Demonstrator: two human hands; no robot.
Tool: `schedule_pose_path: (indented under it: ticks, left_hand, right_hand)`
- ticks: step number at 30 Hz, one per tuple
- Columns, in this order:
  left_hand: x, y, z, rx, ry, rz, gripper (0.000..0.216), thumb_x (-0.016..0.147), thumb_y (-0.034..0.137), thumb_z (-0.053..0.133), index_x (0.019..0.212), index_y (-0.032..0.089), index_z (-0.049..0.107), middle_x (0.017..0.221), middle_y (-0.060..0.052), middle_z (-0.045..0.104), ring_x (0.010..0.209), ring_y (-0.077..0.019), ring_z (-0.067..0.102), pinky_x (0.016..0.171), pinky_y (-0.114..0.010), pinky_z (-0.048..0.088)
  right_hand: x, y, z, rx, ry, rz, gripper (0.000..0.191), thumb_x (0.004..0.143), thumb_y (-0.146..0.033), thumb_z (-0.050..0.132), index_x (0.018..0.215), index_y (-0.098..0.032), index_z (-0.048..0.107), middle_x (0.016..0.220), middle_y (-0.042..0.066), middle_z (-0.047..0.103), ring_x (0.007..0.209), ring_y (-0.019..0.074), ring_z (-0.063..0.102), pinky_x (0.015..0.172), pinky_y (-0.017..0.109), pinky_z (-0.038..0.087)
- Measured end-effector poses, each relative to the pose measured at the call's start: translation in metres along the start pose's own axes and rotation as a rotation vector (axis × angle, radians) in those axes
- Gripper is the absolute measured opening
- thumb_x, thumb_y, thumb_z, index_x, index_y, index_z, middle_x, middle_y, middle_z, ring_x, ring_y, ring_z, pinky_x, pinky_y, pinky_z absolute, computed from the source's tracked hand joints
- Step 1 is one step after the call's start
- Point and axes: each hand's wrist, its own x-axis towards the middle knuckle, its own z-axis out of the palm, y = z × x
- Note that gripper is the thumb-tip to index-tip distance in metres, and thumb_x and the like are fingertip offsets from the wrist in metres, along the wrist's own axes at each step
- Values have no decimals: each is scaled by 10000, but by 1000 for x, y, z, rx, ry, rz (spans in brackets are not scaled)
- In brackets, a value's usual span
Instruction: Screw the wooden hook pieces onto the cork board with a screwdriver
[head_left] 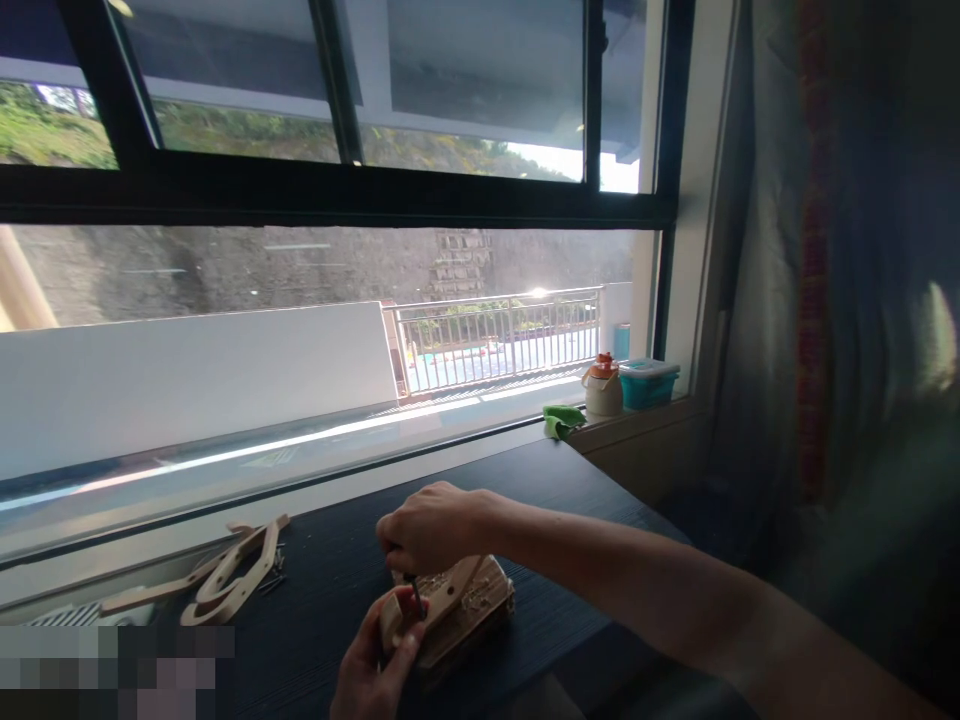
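Observation:
A light wooden model piece (457, 610), made of stacked cut-out plates, rests on the dark table (330, 590) in front of me. My left hand (371, 665) grips its near left end from below. Above it, my right hand (427, 528) is closed round a thin dark tool (415, 592), likely a small screwdriver. The tool's tip points down onto the top of the wooden piece. Both hands touch or hover right over the piece.
Loose curved wooden parts (229, 580) and a few small screws (276, 568) lie on the table to the left. On the sill at the right stand a small jar with an orange lid (603, 385), a teal box (649, 383) and a green cloth (562, 420). A curtain hangs at right.

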Motion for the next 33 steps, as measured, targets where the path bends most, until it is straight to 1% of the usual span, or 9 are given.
schedule_pose_path:
  ticks: [4, 7, 10, 12, 15, 18, 24, 29, 33]
  left_hand:
    - [-1, 6, 0, 10, -24, -17, 518, 469, 555, 753, 838, 200, 674, 787, -54, 754, 802, -259, 694, 717, -301, 566]
    - [-2, 8, 0, 6, -26, -12, 506, 469, 555, 753, 818, 197, 674, 794, -56, 753, 816, -262, 691, 729, -305, 563]
    - [-2, 8, 0, 11, -20, -19, 499, 466, 556, 752, 808, 202, 673, 798, -53, 752, 818, -263, 690, 722, -308, 565]
    - [-1, 7, 0, 16, -23, -23, 492, 475, 555, 748, 809, 202, 673, 803, -54, 751, 815, -262, 690, 719, -311, 566]
    - [-1, 3, -1, 5, -21, -18, 482, 485, 545, 747, 808, 196, 674, 801, -62, 751, 802, -260, 692, 711, -311, 566]
    - [-1, 0, 0, -13, -10, -9, 467, 502, 528, 747, 818, 192, 674, 798, -65, 751, 790, -253, 693, 710, -306, 564]
    - [-1, 0, 3, -47, 21, -13, 534, 474, 536, 759, 871, 190, 666, 769, -61, 751, 765, -257, 698, 691, -321, 568]
    - [-1, 5, 1, -10, -7, -23, 527, 463, 563, 753, 835, 199, 669, 786, -52, 752, 793, -261, 693, 705, -313, 566]
    - [-1, 4, -1, 32, -39, -30, 505, 479, 567, 743, 819, 200, 671, 803, -52, 751, 805, -256, 689, 733, -298, 556]
  right_hand:
    - [1, -2, 2, -13, 38, 30, 307, 853, -363, 419, 999, -166, 604, 957, 83, 675, 863, 224, 630, 628, 307, 453]
    - [-1, -7, -4, -44, 8, 38, 326, 861, -379, 415, 1003, -157, 606, 962, 83, 673, 851, 218, 631, 617, 304, 456]
    - [-5, -9, -12, -60, -13, 27, 333, 846, -409, 429, 1010, -180, 607, 967, 66, 673, 837, 211, 627, 606, 301, 448]
    - [-7, -8, -14, -56, -3, 0, 290, 827, -377, 448, 1000, -210, 609, 965, 44, 673, 834, 201, 624, 600, 291, 434]
    - [-7, -3, -11, -41, -10, -48, 249, 831, -319, 443, 989, -230, 614, 961, 24, 674, 836, 184, 617, 596, 278, 410]
    - [-5, 2, -5, -18, -13, -65, 271, 854, -340, 427, 1020, -225, 609, 965, 29, 674, 850, 185, 615, 608, 282, 405]
    - [1, 3, 0, -11, 27, 14, 313, 861, -374, 415, 993, -177, 620, 992, 81, 673, 901, 224, 621, 636, 300, 434]
    - [-4, -4, -11, -51, -25, 15, 317, 831, -391, 455, 1014, -185, 612, 999, 75, 668, 878, 230, 621, 614, 306, 436]
    - [-6, -8, -18, -64, -44, -43, 263, 822, -308, 463, 1031, -222, 599, 1019, 28, 659, 887, 192, 604, 609, 283, 414]
